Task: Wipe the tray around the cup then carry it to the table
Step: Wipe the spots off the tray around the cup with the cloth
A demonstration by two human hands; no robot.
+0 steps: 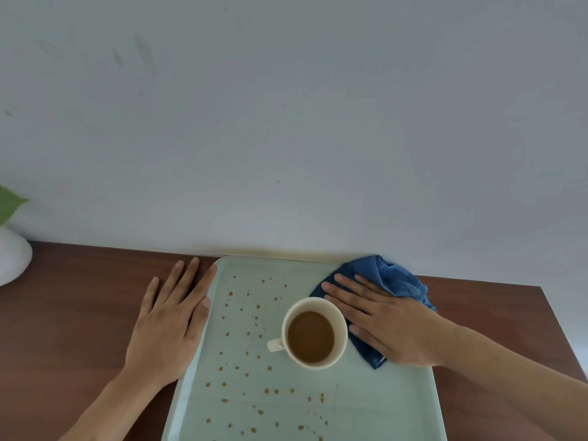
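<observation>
A pale green tray (366, 409) lies on a dark wooden surface, dotted with several brown spots over its left and near parts. A cream cup (313, 333) full of brown drink stands on it right of centre, handle pointing left. My right hand (385, 323) lies flat, fingers spread, pressing a blue cloth (391, 278) onto the tray just right of the cup, fingertips close to the cup's rim. My left hand (171, 316) rests flat on the wood against the tray's left edge, its thumb on the rim.
The wooden surface (70, 313) backs onto a plain pale wall. A white vase (12, 259) with a green leaf stands at the far left. The wood's right edge (560, 329) runs close past the tray.
</observation>
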